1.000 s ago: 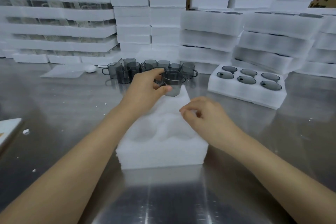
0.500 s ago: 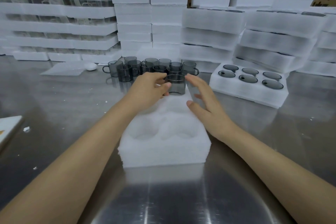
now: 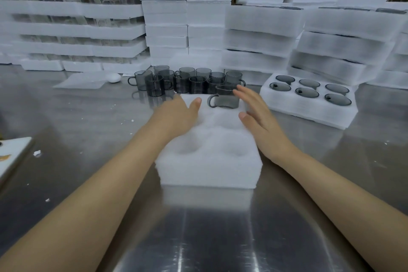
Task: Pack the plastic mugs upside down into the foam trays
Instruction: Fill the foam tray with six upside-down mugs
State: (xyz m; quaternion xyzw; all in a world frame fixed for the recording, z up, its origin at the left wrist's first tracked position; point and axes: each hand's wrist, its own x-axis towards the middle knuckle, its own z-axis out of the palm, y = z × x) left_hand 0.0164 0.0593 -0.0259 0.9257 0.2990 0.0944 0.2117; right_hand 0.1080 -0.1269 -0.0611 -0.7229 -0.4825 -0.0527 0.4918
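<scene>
A smoky grey plastic mug [image 3: 225,99] sits in the far right pocket of the white foam tray [image 3: 209,161] on the steel tabletop [image 3: 88,117], handle pointing left. The right hand [image 3: 258,117] is released, fingers straight, just beside the mug's right side. The left hand [image 3: 176,115], blurred, lies open over the tray's far left, grasping nothing. Loose mugs [image 3: 183,81] cluster behind.
</scene>
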